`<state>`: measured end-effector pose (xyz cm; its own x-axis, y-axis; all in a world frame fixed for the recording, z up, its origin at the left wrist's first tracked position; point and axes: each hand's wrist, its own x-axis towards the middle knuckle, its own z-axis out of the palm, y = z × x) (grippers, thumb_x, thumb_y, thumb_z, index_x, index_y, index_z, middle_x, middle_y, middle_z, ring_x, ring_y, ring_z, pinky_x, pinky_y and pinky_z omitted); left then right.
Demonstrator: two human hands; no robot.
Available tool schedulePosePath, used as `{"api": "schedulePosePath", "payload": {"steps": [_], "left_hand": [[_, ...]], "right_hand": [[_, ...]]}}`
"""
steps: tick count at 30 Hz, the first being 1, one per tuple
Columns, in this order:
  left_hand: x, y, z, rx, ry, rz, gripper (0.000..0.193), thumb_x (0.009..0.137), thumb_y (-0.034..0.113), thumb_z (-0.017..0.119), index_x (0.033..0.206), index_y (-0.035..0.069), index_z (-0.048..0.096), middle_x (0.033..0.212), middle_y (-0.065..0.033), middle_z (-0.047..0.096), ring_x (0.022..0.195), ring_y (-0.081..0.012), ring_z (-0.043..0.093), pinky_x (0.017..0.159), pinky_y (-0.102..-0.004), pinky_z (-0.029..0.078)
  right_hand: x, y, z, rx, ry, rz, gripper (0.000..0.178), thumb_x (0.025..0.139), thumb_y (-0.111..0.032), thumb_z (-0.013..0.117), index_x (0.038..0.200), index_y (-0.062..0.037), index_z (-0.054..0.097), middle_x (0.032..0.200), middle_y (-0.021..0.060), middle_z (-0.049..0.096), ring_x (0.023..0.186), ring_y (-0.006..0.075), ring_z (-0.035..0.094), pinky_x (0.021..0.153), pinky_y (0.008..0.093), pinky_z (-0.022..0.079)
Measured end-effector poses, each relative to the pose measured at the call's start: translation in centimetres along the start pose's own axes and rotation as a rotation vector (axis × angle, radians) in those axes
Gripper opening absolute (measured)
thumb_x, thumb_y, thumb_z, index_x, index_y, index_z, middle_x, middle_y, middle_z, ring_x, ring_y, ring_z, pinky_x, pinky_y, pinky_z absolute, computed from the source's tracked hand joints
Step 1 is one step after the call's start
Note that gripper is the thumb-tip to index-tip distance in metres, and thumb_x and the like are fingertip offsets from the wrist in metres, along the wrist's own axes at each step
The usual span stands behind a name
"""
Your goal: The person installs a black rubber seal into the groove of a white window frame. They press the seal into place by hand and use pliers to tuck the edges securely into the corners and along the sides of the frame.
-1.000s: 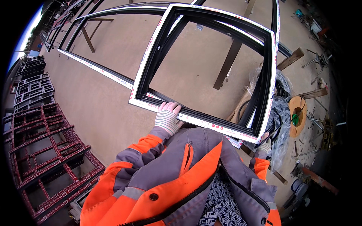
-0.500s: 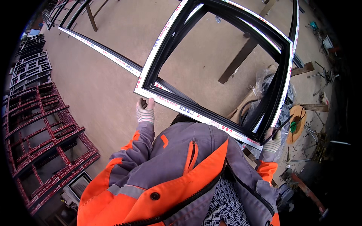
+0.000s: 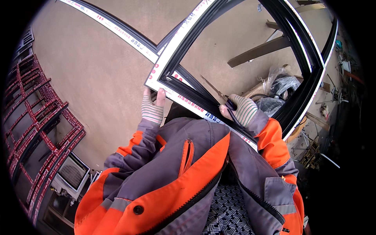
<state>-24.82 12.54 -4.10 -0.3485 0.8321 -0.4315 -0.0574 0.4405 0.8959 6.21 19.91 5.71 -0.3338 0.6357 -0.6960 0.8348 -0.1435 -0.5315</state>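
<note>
A black window frame (image 3: 192, 102) with white printed protective film lies in front of me, its near left corner by my left hand. My left hand (image 3: 154, 105), in a striped glove, grips the near edge beside that corner. The ends of its fingers are partly hidden at the edge. My right hand (image 3: 243, 109), gloved alike, is over the frame's near side. It is closed on a slim pointed tool (image 3: 213, 86) with dark handles, which looks like scissors. The tool's tip points away to the left, over the frame's opening.
Another film-covered frame (image 3: 113, 29) extends to the far left, under the first. Brown support bars (image 3: 258, 52) and plastic-wrapped material (image 3: 284, 86) show through the opening. Red-wrapped frames (image 3: 43, 131) stand at left, near a white boxy unit (image 3: 73, 172). Metal stands and clutter (image 3: 313, 154) lie right.
My right hand has moved left from the frame's near right corner to over its near side, bringing the pointed tool into view. My left hand has come up against the frame's edge. The view has shifted.
</note>
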Motion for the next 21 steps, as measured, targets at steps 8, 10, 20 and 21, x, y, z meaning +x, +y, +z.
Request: {"api": "schedulePosePath", "payload": {"steps": [8, 10, 20, 21], "left_hand": [[1.0, -0.2, 0.0, -0.121, 0.169, 0.019, 0.05, 0.102, 0.028, 0.058, 0.14, -0.003, 0.045, 0.118, -0.0098, 0.06, 0.105, -0.014, 0.057, 0.093, -0.0291, 0.047], [0.8, 0.1, 0.5, -0.151, 0.184, 0.001, 0.051, 0.103, 0.032, 0.056, 0.138, -0.004, 0.046, 0.118, -0.0092, 0.059, 0.107, -0.0133, 0.055, 0.094, -0.0287, 0.046], [1.1, -1.5, 3.0, -0.223, 0.308, 0.145, 0.062, 0.103, 0.045, 0.05, 0.138, -0.006, 0.043, 0.124, -0.0124, 0.059, 0.113, -0.0171, 0.056, 0.099, -0.0315, 0.045], [1.0, -1.6, 3.1, -0.234, 0.322, 0.147, 0.063, 0.103, 0.045, 0.05, 0.138, -0.006, 0.043, 0.125, -0.0126, 0.058, 0.113, -0.0175, 0.056, 0.1, -0.0319, 0.045]], "right_hand": [[7.3, -6.5, -3.0, -0.144, -0.415, -0.055, 0.062, 0.088, -0.059, 0.066, 0.095, 0.0022, 0.068, 0.072, 0.0139, 0.066, 0.069, 0.0224, 0.067, 0.062, 0.0349, 0.051], [8.9, -7.1, -3.1, -0.135, -0.473, -0.069, 0.058, 0.089, -0.055, 0.069, 0.097, 0.0018, 0.069, 0.072, 0.012, 0.067, 0.068, 0.018, 0.065, 0.063, 0.0325, 0.051], [13.5, -6.0, -1.9, -0.273, -0.504, -0.138, 0.041, 0.091, -0.04, 0.072, 0.094, 0.001, 0.073, 0.069, 0.0094, 0.068, 0.062, 0.0128, 0.063, 0.059, 0.0305, 0.052], [13.6, -6.1, -1.8, -0.282, -0.498, -0.151, 0.042, 0.091, -0.041, 0.071, 0.093, 0.0011, 0.073, 0.068, 0.0099, 0.067, 0.061, 0.0132, 0.063, 0.059, 0.0307, 0.052]]}}
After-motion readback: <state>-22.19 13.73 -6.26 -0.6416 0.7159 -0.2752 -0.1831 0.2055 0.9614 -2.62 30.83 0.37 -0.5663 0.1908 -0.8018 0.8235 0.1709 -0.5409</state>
